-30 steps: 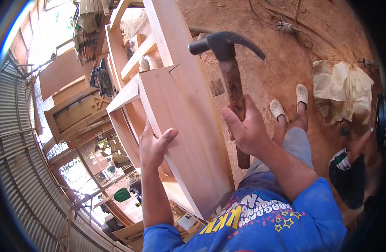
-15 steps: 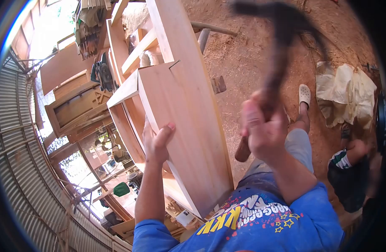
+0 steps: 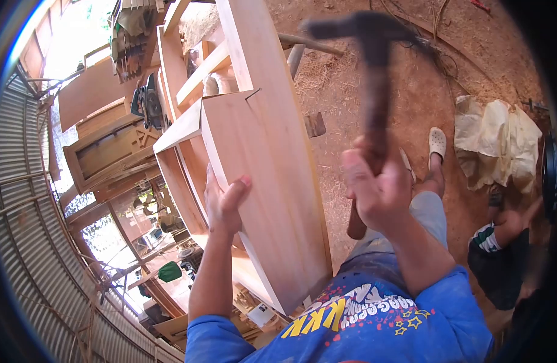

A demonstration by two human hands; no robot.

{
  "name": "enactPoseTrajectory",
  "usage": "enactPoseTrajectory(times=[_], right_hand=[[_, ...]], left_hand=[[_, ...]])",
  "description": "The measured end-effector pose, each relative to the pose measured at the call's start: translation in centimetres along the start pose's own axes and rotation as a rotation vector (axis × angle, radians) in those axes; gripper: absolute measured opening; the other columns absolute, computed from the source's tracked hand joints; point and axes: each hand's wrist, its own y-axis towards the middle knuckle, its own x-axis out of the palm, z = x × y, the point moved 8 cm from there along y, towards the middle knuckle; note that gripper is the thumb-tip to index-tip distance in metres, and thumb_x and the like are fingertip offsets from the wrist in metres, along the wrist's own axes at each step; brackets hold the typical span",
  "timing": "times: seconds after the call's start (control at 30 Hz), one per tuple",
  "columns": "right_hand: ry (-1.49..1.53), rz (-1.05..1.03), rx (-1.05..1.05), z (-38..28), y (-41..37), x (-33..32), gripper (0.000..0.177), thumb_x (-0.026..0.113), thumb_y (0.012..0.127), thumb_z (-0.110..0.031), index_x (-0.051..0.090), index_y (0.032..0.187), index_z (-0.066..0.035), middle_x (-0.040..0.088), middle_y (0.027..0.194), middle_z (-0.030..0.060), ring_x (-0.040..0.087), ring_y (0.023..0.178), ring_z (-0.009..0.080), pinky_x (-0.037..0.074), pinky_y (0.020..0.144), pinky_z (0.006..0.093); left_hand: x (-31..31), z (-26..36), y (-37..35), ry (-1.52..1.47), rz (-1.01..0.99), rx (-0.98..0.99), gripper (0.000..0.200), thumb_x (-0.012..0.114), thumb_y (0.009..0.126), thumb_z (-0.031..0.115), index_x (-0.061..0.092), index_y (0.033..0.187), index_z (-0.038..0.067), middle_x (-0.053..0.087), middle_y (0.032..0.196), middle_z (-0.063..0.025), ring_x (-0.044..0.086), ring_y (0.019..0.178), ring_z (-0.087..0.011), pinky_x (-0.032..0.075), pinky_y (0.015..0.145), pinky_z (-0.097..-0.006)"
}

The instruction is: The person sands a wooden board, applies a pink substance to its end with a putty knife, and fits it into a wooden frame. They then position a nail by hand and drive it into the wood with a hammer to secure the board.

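Note:
My right hand (image 3: 378,184) is wrapped round the dark handle of a claw hammer (image 3: 378,78), raised to the right of the work and slightly blurred. A nail (image 3: 253,95) stands partly out of a pale wooden board (image 3: 269,199), close to its far end. This board forms the near face of a wooden box frame (image 3: 184,136). My left hand (image 3: 225,202) grips the board's left edge, thumb on its face and the fingers out of sight behind it.
A longer wooden frame (image 3: 245,45) extends away at the top. Pale cloth sheeting (image 3: 496,142) lies on the dirt floor at right, near another person's leg (image 3: 508,227). Stacked panels (image 3: 106,151) and a power tool (image 3: 148,103) are at left.
The hammer has shifted left toward the board and its head has come more upright, moving with my right hand. My left hand keeps its hold on the board. The nail looks unchanged.

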Motion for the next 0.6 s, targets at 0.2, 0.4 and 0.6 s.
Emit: enactPoseTrajectory(times=[0.2,0.4,0.6], right_hand=[[0.149,0.072,-0.292,1.3,-0.8,0.8,0.011,0.06,0.105,-0.007,0.049,0.105,-0.005,0.057,0.073,0.0003,0.055,0.054,0.0101,0.048,0.053,0.0282],[-0.083,-0.108,0.121,3.5,0.1,2.9,0.024,0.07,0.1,-0.013,0.05,0.111,-0.005,0.052,0.073,-0.0013,0.052,0.06,0.0082,0.043,0.054,0.0332],[0.381,0.074,-0.186,-1.5,-0.7,0.2,0.015,0.059,0.103,0.003,0.049,0.109,-0.005,0.051,0.078,-0.0022,0.048,0.067,-0.0004,0.041,0.058,0.0192]], left_hand=[[-0.5,-0.3,0.0,0.03,0.029,-0.006,0.075,0.07,0.076,0.031,0.051,0.141,-0.002,0.066,0.122,-0.0168,0.067,0.108,-0.0248,0.055,0.094,-0.0362],[-0.3,-0.1,0.1,0.036,0.048,-0.021,0.076,0.07,0.076,0.028,0.05,0.142,-0.002,0.065,0.124,-0.017,0.066,0.11,-0.0246,0.054,0.097,-0.0371],[-0.5,-0.4,0.0,0.011,0.05,-0.032,0.076,0.07,0.077,0.026,0.047,0.144,-0.001,0.062,0.126,-0.0164,0.064,0.112,-0.0242,0.054,0.096,-0.0369]])
